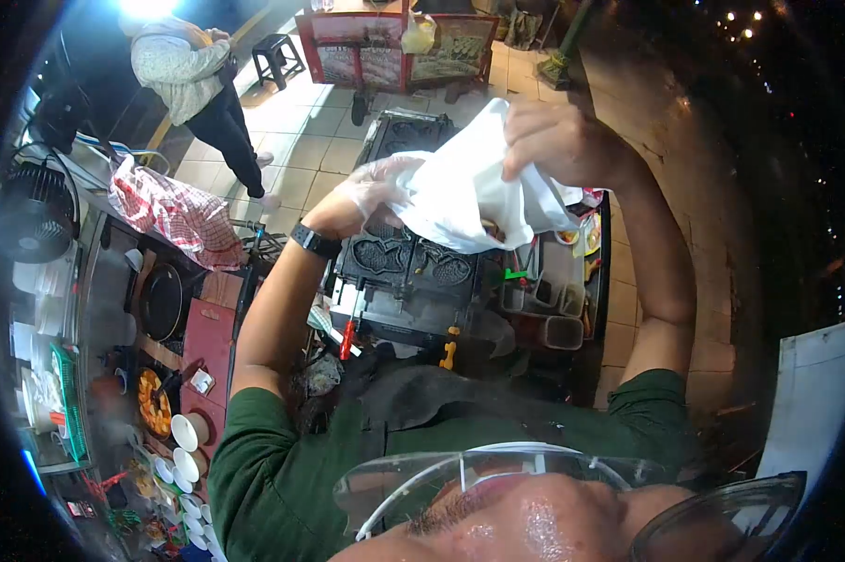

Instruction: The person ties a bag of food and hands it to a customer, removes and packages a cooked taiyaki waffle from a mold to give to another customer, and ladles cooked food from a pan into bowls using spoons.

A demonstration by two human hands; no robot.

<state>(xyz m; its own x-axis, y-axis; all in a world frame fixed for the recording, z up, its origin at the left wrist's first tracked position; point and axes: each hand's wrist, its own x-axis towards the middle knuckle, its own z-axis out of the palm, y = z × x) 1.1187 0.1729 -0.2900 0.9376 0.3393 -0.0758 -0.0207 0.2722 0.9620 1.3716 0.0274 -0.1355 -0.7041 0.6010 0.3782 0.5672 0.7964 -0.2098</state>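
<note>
A white bag (460, 192), apparently thin plastic, is held up between my two hands over a black iron with fish-shaped moulds (381, 255). My left hand (375, 192), in a clear plastic glove with a black watch at the wrist, grips the bag's left side. At its upper right, my right hand (563, 140) is closed on the bag's gathered edge. Something brownish shows at the bag's lower edge, too small to name. A red handle (347, 339) and a yellow handle (450, 347) stick out from the iron's near side.
Right of the iron are clear containers (565, 332) and a green-handled tool (515, 274). To the left stand a black pan (163, 302), a pan of orange food (154, 403), white bowls (189, 431), a checked cloth (179, 211) and a fan (38, 214). A person (193, 80) stands beyond.
</note>
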